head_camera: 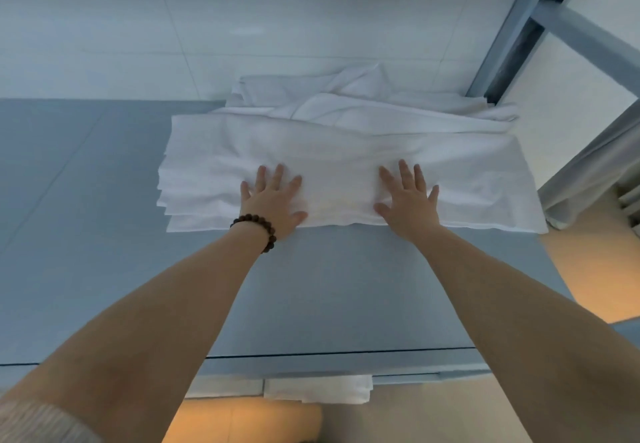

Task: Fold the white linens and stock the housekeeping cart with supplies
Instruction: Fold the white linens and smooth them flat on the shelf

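One head-worn wide-angle view looks steeply down and forward over a blue table (104,234) at arm's reach.

Both palms lie flat, so the left hand (273,200) and right hand (408,200) hide the folded linen (346,162) beneath them. Further white cloth (318,389) under the table (104,200) shows only its near edge. The window frame (540,26) is cut off at the right.
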`<state>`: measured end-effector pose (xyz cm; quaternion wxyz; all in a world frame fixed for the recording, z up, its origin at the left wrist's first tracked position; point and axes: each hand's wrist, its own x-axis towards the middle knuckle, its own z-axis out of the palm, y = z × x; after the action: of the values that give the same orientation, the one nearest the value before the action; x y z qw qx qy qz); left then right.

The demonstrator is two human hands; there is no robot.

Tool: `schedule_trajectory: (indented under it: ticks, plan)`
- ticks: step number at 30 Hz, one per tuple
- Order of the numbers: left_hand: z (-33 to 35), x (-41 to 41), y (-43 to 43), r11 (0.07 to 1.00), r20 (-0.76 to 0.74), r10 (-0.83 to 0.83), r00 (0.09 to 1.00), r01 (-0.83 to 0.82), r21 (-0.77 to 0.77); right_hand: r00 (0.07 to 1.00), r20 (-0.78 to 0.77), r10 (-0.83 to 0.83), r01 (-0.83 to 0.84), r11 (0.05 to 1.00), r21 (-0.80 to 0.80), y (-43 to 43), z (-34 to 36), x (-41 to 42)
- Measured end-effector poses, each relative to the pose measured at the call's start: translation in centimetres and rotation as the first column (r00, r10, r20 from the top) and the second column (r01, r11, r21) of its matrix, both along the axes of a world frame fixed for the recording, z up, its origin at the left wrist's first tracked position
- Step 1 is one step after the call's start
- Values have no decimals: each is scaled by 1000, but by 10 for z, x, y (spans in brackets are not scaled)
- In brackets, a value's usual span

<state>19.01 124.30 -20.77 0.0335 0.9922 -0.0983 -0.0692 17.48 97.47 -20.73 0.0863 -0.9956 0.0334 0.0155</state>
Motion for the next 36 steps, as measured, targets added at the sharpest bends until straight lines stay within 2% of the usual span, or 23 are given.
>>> schedule_trajectory:
  ticks: [2, 8, 19, 28, 36]
  plan:
    - [-6, 6, -1, 1000, -14, 17, 1000, -17, -4, 999, -38, -7, 8, 1000, 24, -2, -5, 10]
    - [-5, -3, -6, 997, -29, 69, 997, -70, -44, 999, -16, -38, 38, 999, 12, 6, -8, 4]
    - [1, -80, 23, 992, -138, 92, 986, -102, -73, 989, -146, 30, -30, 1000, -4, 30, 0, -75]
    - [1, -148, 65, 981, -185, 150, 971, -170, -93, 969, -231, 89, -90, 996, 7, 70, 3, -135]
    - [5, -166, 134, 978, -198, 161, 967, -184, -103, 967, -237, 97, -105, 994, -22, 140, 5, -152]
